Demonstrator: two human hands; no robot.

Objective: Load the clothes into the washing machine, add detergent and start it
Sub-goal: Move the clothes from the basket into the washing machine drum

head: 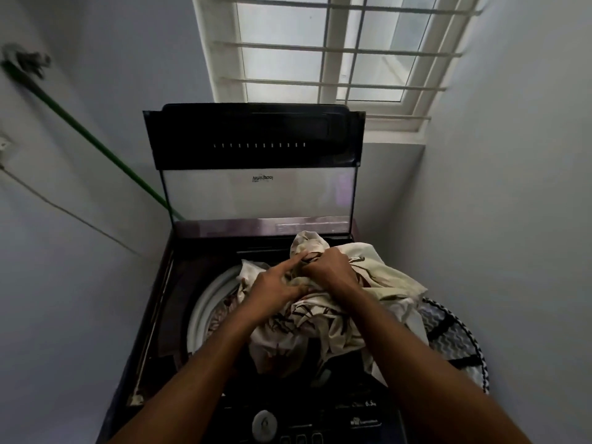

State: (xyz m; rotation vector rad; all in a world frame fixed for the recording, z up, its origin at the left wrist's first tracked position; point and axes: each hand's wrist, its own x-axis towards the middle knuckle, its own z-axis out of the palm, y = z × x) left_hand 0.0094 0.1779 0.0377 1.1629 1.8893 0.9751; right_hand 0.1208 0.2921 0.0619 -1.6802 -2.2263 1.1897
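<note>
Cream cloth [336,318] patterned with brown streaks.
A dark washing machine [179,283], white drum rim [205,302], green pole [96,142] and grey zigzag basket [455,334] are seen.

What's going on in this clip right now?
A person stands at a top-loading washing machine with its lid raised. Both hands push a cream patterned cloth down toward the drum: the right hand grips a bunch of it, and the left hand presses with its forefinger extended. Much of the cloth is still heaped above the opening. A laundry basket sits at the right.
</note>
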